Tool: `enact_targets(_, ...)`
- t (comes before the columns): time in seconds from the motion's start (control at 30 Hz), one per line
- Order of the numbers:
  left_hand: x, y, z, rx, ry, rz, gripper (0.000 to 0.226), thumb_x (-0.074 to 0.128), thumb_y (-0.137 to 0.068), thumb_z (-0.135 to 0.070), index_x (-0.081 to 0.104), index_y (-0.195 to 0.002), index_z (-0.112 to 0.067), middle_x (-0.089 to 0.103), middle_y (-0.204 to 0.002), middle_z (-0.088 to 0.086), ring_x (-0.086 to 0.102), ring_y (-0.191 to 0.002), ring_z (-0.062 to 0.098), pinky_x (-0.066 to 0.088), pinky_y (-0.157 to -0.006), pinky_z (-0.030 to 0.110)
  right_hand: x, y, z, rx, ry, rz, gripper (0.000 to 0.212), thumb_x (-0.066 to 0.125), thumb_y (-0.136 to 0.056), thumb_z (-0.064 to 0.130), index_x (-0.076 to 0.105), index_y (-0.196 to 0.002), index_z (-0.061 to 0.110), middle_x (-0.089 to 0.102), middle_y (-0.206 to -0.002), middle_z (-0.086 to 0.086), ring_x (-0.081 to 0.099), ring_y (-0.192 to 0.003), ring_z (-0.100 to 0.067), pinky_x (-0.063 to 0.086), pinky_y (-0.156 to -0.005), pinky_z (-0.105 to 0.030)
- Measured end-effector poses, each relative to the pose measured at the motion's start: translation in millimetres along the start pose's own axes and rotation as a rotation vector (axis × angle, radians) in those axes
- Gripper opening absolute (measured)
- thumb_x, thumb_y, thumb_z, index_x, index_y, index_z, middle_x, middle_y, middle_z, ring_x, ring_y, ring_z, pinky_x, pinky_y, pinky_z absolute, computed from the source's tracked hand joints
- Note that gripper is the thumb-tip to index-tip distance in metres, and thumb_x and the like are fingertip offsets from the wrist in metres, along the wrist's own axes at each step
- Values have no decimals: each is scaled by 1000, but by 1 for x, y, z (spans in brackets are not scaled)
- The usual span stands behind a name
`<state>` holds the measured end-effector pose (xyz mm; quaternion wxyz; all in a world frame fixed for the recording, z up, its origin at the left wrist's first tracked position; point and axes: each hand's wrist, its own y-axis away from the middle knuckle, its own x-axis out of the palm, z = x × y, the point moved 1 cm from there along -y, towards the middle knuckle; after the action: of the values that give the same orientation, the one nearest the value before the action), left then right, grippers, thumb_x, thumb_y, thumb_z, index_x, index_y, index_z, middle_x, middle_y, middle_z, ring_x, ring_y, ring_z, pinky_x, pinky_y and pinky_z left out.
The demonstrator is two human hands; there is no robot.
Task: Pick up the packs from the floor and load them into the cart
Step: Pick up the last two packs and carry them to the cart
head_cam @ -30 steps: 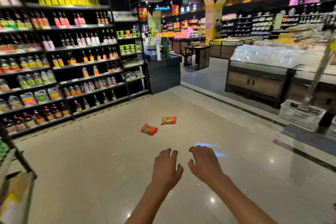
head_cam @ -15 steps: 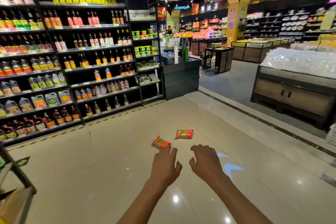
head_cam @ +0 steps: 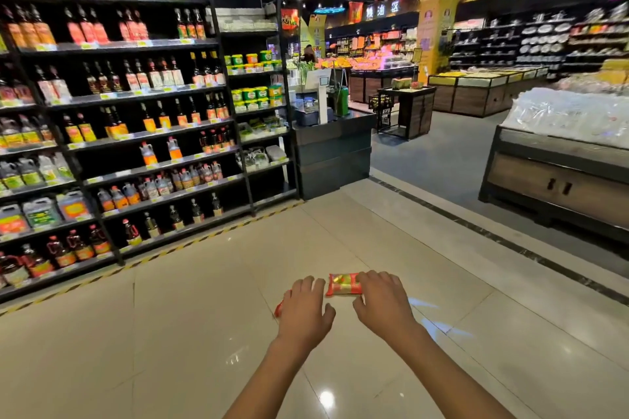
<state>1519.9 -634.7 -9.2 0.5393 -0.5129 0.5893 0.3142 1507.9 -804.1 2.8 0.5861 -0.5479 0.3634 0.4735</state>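
Note:
Two red snack packs lie on the pale tiled floor. The right pack (head_cam: 343,284) shows between my hands, its right end under the fingers of my right hand (head_cam: 383,303). The left pack (head_cam: 279,308) is almost hidden beneath my left hand (head_cam: 304,308); only a red edge sticks out at the left. Both hands reach forward, palms down, fingers spread and relaxed, over the packs. Whether they touch the packs I cannot tell. No cart is in view.
Tall black shelves (head_cam: 136,133) of bottles run along the left, with a yellow-black floor strip (head_cam: 190,241) at their foot. A dark counter (head_cam: 333,153) stands ahead. A wooden display stand (head_cam: 558,177) sits at the right beyond a dark floor border.
I have come closer to the packs; they slid from ahead of my fingers to under my hands. The cart corner seen at the lower left has left the view.

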Motion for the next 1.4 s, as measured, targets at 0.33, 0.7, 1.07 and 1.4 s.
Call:
enact_targets(0.33,70,-239,43,-64,31,-7,43,45,-93,-36,50,-133,-22,51,-136,-3,46,-126,20,38,-98,32,91,-218,-90,1,9,207,35,56,-89,32,62,-122,19,66,-114,-2,59,-111,-27,41,-98,-37)
enact_targets(0.7,148,-465,102,-269,27,18,43,50,-89,-32,57,-128,-16,58,-133,3,53,-123,26,43,-97,38,202,-484,-175,-165,68,406,44,50,-94,33,50,-136,20,59,-132,-2,50,-126,-25,33,-108,-34)
enact_targets(1.07,334,-615,259,-669,188,178,46,58,-90,-34,58,-131,-13,60,-131,7,52,-124,29,43,-96,41,423,-686,-207,-188,79,717,49,54,-92,31,49,-139,19,60,-134,-4,50,-127,-27,33,-107,-35)
enact_targets(1.4,571,-645,353,-1005,245,441,56,60,-91,-42,49,-139,-13,60,-129,9,53,-118,30,45,-96,42,691,-771,-263,-181,85,940,45,57,-91,35,55,-132,18,66,-122,-8,59,-113,-32,41,-95,-36)
